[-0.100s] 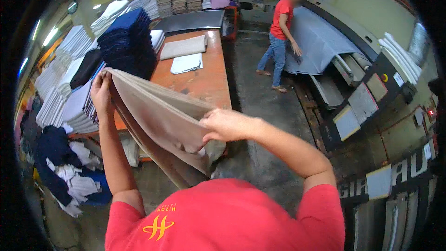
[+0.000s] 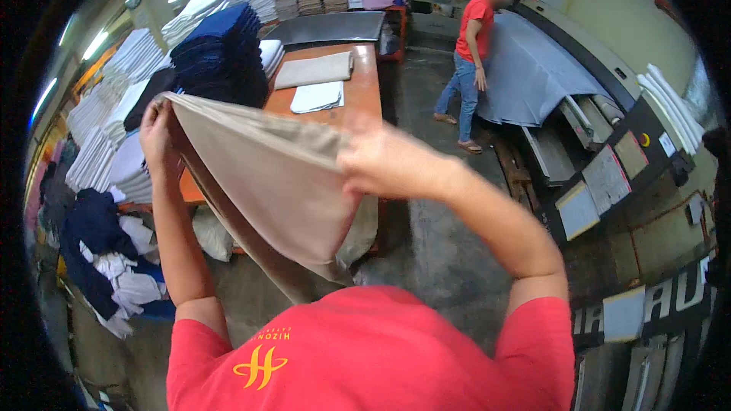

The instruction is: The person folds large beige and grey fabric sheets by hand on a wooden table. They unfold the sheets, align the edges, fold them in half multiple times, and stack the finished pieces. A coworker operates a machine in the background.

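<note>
A large beige cloth [image 2: 259, 183] hangs in folds between my two hands, in front of my chest. My left hand [image 2: 158, 128] is raised, its fingers closed on one upper corner. My right hand [image 2: 388, 158], smeared by motion, grips the cloth's upper edge at the other side. The lower folds droop toward my red shirt and hide part of the orange table [image 2: 364, 91]. On that table, beyond my hands, lie a folded beige cloth [image 2: 316, 70] and a smaller folded white cloth [image 2: 317, 97].
Navy folded cloths [image 2: 217, 57] are stacked left of the table, with white stacks [image 2: 95, 148] beside them. A heap of dark and white cloths [image 2: 106, 251] lies at lower left. A person in red [image 2: 474, 49] stands at a large machine draped with a grey-blue sheet [image 2: 533, 68].
My right hand has risen and moved slightly right, drawing the cloth's upper edge straighter. The head view has shifted a little. The other person's arm hangs lower.
</note>
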